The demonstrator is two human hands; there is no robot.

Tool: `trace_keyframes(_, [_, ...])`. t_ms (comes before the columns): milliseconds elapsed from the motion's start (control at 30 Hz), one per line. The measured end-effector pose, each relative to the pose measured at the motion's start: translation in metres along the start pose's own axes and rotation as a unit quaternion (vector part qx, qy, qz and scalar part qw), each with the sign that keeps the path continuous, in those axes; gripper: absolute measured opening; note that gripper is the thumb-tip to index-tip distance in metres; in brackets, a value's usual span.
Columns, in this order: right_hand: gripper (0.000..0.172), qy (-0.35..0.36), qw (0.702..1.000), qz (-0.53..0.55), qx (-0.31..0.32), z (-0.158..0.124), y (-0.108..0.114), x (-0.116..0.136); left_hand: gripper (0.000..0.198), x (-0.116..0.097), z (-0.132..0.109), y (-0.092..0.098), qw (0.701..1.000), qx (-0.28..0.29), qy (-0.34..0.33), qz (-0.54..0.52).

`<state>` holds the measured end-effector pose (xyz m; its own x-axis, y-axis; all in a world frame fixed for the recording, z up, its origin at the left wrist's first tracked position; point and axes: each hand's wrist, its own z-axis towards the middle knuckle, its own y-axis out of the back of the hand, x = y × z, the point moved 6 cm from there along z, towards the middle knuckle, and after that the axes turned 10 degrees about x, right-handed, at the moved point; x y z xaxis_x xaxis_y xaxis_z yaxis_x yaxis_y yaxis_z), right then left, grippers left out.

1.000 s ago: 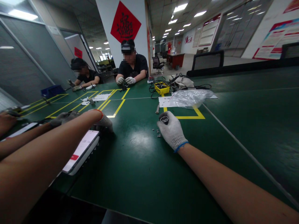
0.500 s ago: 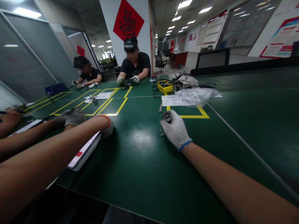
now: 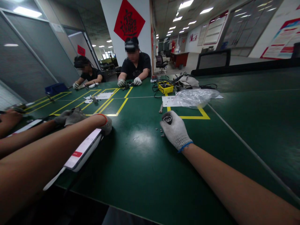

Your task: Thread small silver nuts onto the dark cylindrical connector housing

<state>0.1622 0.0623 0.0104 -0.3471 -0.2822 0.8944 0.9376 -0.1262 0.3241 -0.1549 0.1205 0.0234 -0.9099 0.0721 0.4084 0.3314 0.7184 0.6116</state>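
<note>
My right hand [image 3: 177,129], in a white knit glove with a blue cuff, rests at the table's middle right. Its fingers are closed around a small round dark part [image 3: 167,119] with a metal rim and an open face turned up. Just left of these fingers lie several small metal nuts [image 3: 162,135]. My left hand [image 3: 107,124], gloved with an orange cuff, reaches past the top end of a phone [image 3: 85,149] with a lit screen. The forearm crosses over part of the phone. The fingers of that hand are hidden from view.
On the green table [image 3: 140,175], a grey tool-like piece [image 3: 161,108] lies beyond my right hand. Farther back are a clear plastic bag [image 3: 197,97], a yellow box [image 3: 165,87] and black cables. A neighbour's gloved hands [image 3: 75,117] work at left; two people sit opposite.
My left hand and forearm have shifted slightly left and up, uncovering more of the phone screen and a white cable. My right hand stays in place with the round part.
</note>
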Motion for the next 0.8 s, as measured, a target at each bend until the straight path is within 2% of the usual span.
trace_keyframes(200, [0.008,0.001,1.0,0.007,0.004,-0.001,0.0,0.002,0.012,-0.003,-0.004,0.013,0.999,-0.038,0.01,-0.012])
trace_keyframes(333, [0.008,-0.01,1.0,0.008,0.002,0.0,0.001,0.003,0.024,-0.017,-0.009,0.029,0.995,-0.092,0.01,-0.039])
trace_keyframes(433, [0.01,-0.013,1.0,0.022,-0.007,0.001,0.002,0.001,0.036,-0.042,-0.018,0.041,0.987,-0.14,-0.013,-0.071])
trace_keyframes(567, [0.01,-0.004,0.999,0.041,-0.03,0.003,0.004,-0.003,0.042,-0.092,-0.036,0.049,0.969,-0.206,-0.072,-0.112])
trace_keyframes(700, [0.011,0.0,0.998,0.049,-0.037,0.005,0.005,-0.007,0.032,-0.138,-0.057,0.047,0.938,-0.255,-0.155,-0.176])
trace_keyframes(800, [0.011,-0.003,0.998,0.056,-0.037,0.007,0.006,-0.01,0.023,-0.149,-0.065,0.038,0.902,-0.283,-0.196,-0.262])
